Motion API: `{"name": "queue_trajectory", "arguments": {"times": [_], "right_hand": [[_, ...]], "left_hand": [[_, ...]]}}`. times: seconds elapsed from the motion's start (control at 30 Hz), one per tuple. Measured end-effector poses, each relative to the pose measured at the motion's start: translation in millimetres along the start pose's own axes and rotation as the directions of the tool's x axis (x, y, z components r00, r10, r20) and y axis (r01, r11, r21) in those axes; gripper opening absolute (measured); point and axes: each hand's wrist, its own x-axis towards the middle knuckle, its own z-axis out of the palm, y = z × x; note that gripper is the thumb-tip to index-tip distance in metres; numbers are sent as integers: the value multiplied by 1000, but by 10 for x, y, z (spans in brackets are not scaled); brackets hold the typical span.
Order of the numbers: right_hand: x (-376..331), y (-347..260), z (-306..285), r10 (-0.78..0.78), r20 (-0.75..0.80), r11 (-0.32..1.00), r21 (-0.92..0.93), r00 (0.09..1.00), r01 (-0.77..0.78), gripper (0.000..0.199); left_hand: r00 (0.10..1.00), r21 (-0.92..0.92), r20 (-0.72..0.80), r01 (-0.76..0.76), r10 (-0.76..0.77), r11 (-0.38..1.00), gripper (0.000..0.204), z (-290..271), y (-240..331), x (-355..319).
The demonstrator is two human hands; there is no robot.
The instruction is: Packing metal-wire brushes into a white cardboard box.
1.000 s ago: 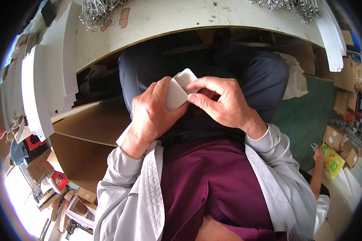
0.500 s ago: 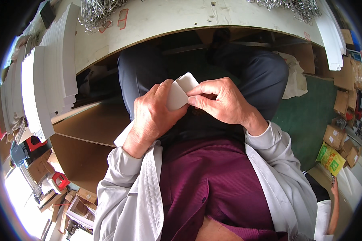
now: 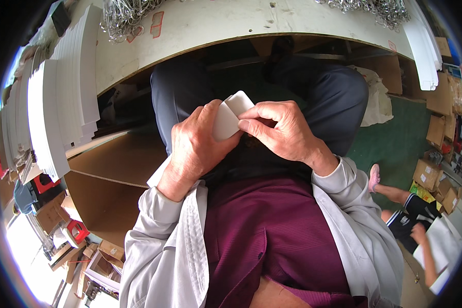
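Observation:
Both hands meet over my lap on a small folded white card piece (image 3: 230, 114) with rounded corners. My left hand (image 3: 197, 149) wraps around its left side, thumb up along the card. From the right, my right hand (image 3: 282, 131) pinches the card's inner fold with fingertips and thumb. The lower part of the card is hidden behind the fingers. Below the hands are my dark trousers and a maroon shirt under a grey jacket.
A white worktable edge (image 3: 251, 25) curves above my knees, with metal wire hooks (image 3: 123, 18) heaped on it. Stacks of white flat card sheets (image 3: 61, 102) stand at left over a large brown carton (image 3: 108, 174). Another person (image 3: 416, 220) moves at the right, near small cartons (image 3: 436, 174) on green floor.
My hands stay together on the card, turning it slightly. The person at the right has moved further into view.

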Motion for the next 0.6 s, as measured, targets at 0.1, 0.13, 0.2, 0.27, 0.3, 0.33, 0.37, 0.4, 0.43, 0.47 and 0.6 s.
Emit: {"name": "queue_trajectory", "arguments": {"times": [0.1, 0.13, 0.2, 0.27, 0.3, 0.33, 0.37, 0.4, 0.43, 0.47, 0.6], "right_hand": [[7, 35, -21, -64, 7, 997, -45, 998, 64, 16], [10, 35, -30, -64, 6, 997, -46, 998, 64, 16], [19, 43, -37, -21, 51, 999, 40, 998, 19, 16], [19, 53, -49, 42, 77, 992, 111, 996, -51, 16], [19, 56, -52, 105, 107, 976, 179, 989, -122, 17], [23, 67, -45, 105, 106, 976, 179, 989, -123, 17], [28, 89, -31, 111, 114, 977, 171, 987, -129, 17], [28, 111, -20, 116, 122, 977, 164, 986, -136, 17], [21, 138, -13, 117, 122, 977, 165, 986, -136, 17], [23, 162, 2, 140, 141, 974, 161, 980, -162, 17], [-1, 153, 41, 139, 108, 956, 246, 984, -161, 17]], "left_hand": [[999, -12, 35, 41, -41, 999, 59, -14, 10, 19], [998, -9, 48, 44, -43, 999, 59, -18, 8, 29], [998, -24, 53, 44, -43, 999, 60, -35, -9, 37], [997, -41, 59, 43, -41, 998, 60, -49, -25, 38], [998, -39, 63, 32, -30, 999, 58, -53, -31, 37], [998, -37, 67, 21, -18, 999, 56, -59, -38, 36], [997, -37, 68, 21, -19, 999, 56, -71, -38, 36], [992, -56, 120, 42, -35, 998, 54, -92, -36, 39], [984, -74, 172, 65, -51, 995, 52, -109, -35, 41], [983, -72, 173, 66, -52, 995, 52, -132, -51, 40], [933, -126, 331, 195, -144, 973, 49, -254, 6, 115]]}}
